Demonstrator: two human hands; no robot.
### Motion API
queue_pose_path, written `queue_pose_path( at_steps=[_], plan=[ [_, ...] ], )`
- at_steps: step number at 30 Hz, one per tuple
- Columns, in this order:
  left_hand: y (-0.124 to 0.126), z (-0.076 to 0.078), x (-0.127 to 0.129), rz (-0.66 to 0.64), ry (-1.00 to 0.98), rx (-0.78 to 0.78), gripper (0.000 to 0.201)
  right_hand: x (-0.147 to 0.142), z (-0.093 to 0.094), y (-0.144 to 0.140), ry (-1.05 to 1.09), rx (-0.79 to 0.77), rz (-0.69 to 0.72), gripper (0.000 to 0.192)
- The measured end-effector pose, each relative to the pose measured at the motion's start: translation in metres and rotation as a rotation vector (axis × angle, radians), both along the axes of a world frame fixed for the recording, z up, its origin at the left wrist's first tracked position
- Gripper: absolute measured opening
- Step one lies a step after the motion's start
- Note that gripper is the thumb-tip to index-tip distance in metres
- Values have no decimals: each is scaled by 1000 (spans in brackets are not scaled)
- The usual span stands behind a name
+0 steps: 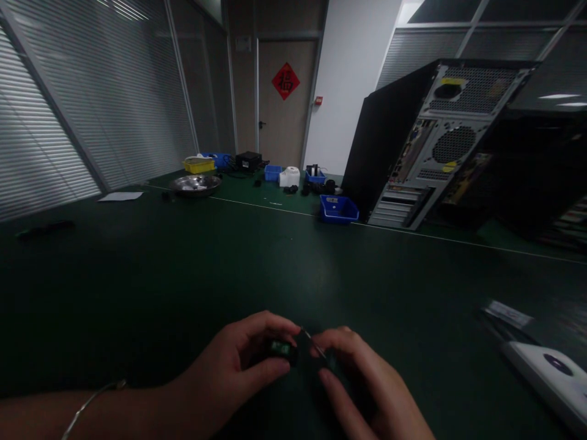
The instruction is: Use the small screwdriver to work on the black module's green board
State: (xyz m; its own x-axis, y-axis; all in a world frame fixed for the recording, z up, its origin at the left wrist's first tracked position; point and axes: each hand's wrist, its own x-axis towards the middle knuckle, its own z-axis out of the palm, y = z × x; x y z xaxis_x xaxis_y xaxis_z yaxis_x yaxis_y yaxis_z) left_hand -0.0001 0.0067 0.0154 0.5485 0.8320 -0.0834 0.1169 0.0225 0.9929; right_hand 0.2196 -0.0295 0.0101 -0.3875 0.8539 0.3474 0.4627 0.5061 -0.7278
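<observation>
My left hand (236,357) pinches a small black device (280,349) between thumb and fingers. Green circuit board shows on the side of it facing me. Close by on the right, my right hand (367,373) grips a thin, dark flat piece (313,343) with a pale, shiny edge; its kind is too dim to make out. A narrow gap separates the two parts. Both hands are low over the dark green table (257,263), near its front middle.
At the right stands a black computer tower (389,134), rear side showing, beside a blue bin (338,211). A white device (545,373) lies at front right. Toward the back left are a metal bowl (195,186), a yellow basket (199,165) and a paper sheet (120,196).
</observation>
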Motion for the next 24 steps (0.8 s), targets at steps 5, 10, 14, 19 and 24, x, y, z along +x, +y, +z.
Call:
queue_pose_path(
  at_steps=[5, 10, 14, 19, 24],
  plan=[
    [2, -1, 0, 73, 56, 26, 14, -1, 5, 1, 8, 41, 72, 39],
    [4, -2, 0, 78, 41, 80, 15, -1, 4, 1, -2, 24, 111, 43],
    [3, -3, 0, 71, 10, 97, 15, -1, 3, 1, -6, 22, 131, 42],
    [2, -3, -1, 55, -22, 109, 15, -1, 1, 1, -30, 23, 138, 39],
    [2, -6, -3, 34, -9, 146, 14, -1, 0, 1, -37, -6, 137, 39]
  ],
)
